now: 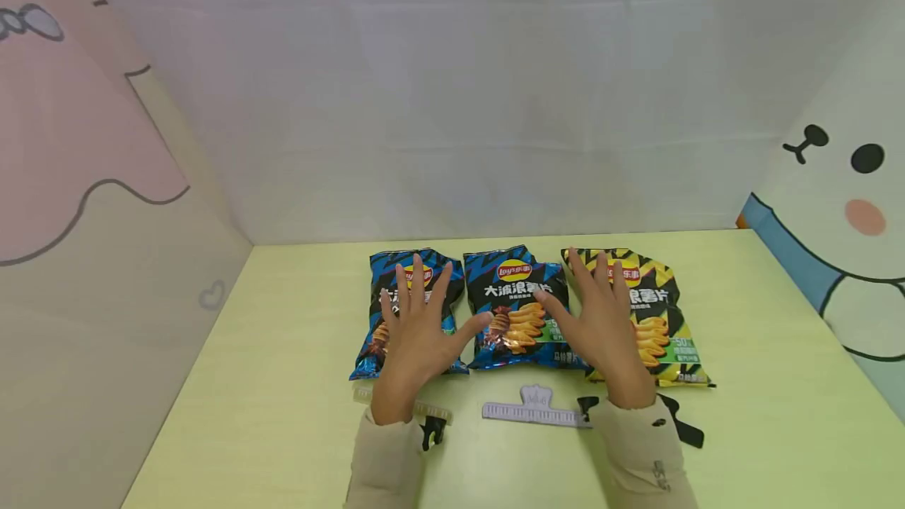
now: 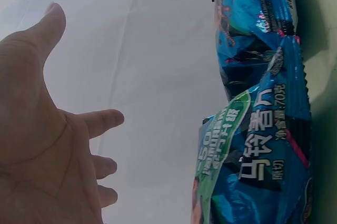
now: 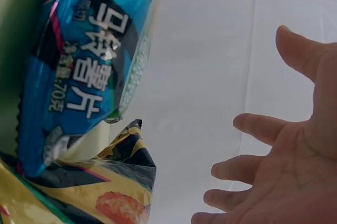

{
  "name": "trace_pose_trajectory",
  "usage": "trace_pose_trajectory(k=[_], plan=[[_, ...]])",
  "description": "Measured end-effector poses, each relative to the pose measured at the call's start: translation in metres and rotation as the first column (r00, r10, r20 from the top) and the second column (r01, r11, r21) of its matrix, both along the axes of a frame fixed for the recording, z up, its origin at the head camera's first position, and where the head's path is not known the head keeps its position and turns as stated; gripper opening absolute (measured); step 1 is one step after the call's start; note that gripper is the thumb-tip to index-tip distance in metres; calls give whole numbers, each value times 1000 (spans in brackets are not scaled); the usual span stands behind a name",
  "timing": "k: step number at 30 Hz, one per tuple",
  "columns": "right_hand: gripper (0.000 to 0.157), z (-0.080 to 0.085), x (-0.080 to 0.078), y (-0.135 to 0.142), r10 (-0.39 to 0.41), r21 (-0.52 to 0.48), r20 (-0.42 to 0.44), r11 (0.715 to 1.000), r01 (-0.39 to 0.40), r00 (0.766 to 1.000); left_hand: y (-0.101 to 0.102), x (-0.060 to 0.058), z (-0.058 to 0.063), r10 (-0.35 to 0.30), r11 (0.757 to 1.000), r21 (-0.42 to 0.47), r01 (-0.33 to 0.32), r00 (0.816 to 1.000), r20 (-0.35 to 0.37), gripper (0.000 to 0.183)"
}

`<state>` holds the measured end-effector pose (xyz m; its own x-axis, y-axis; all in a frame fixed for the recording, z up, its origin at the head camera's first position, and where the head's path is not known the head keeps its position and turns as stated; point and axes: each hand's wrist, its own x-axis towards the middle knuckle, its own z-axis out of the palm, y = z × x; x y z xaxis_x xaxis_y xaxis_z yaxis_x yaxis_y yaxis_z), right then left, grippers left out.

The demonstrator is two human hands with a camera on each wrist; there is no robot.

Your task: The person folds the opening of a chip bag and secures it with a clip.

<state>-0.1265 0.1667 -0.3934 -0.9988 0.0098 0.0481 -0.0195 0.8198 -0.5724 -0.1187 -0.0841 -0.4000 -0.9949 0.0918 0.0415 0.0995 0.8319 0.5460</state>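
Note:
Three chip bags lie in a row: a blue one [image 1: 378, 336] on the left, another blue one [image 1: 519, 313] in the middle, a yellow and black one [image 1: 661, 320] on the right. My left hand [image 1: 420, 332] hovers over the left blue bag with fingers spread. Above the yellow bag's left side is my right hand [image 1: 601, 324], its fingers also spread and its thumb toward the middle bag. Both wrist views show a gap between palm and bags; the left hand [image 2: 47, 113] and right hand [image 3: 279, 155] hold nothing.
Nearer the front lie a lilac bag clip [image 1: 535, 408] and a pale bag clip [image 1: 431, 408], partly hidden by the left wrist. A black piece [image 1: 687, 432] sticks out beside the right sleeve. A white cloth wall [image 1: 495, 140] stands behind the pale yellow table [image 1: 283, 383].

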Motion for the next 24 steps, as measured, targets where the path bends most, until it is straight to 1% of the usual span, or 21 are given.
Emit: trace_pose_trajectory(k=[4, 10, 14, 24], plan=[[85, -3, 0, 0, 5, -30, 15, 1000, -4, 1000, 2, 0, -3, -21, 1000, 2, 21, 1000, -11, 93], [75, -7, -3, -1, 23, -79, -52, 996, -27, 998, 3, -2, -5, -16, 997, 78, 20, 999, -52, 90], [72, -9, -4, -1, 26, -105, -81, 994, -35, 996, 5, -4, -7, -18, 994, 111, 25, 997, -68, 90], [74, -15, -6, -2, 4, -126, -63, 992, -12, 998, 12, -8, -16, -60, 986, 155, 65, 998, -35, 88]])
